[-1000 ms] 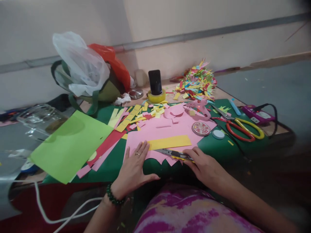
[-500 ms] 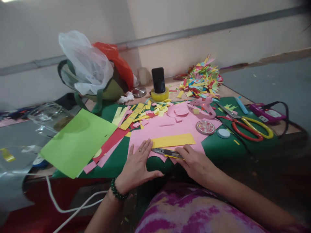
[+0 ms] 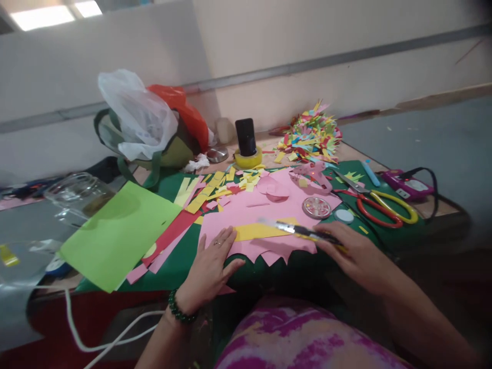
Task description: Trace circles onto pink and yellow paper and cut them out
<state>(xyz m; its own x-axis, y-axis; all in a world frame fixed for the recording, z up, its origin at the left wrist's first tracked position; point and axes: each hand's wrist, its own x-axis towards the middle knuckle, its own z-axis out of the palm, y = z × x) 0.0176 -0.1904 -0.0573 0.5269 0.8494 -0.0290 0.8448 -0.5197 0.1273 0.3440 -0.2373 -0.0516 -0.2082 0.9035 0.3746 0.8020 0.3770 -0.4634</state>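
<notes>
My left hand (image 3: 209, 266) lies flat with its fingers apart, fingertips on the left end of a yellow paper strip (image 3: 248, 233). Under the strip is a pink paper sheet (image 3: 215, 221) whose near edge is jagged. My right hand (image 3: 357, 253) is wrapped round a utility knife (image 3: 303, 231), a black and yellow cutter whose blurred blade points left. The knife is held above the strip's right part and casts a shadow on the pink sheet. A round clear case of pins (image 3: 316, 207) and a white round lid (image 3: 344, 216) lie beyond my right hand.
A green mat (image 3: 180, 264) covers the table. Scissors (image 3: 378, 207), a pink glue gun (image 3: 313, 175) and a purple power box (image 3: 407, 185) are at the right. Light green paper (image 3: 119, 230) lies left. A phone (image 3: 246, 137) stands in a tape roll (image 3: 248, 160) behind paper scraps.
My right hand has lifted the utility knife and moved it right, away from the strip's near edge. My left hand still rests at the strip's left end. The camera view has tilted up slightly.
</notes>
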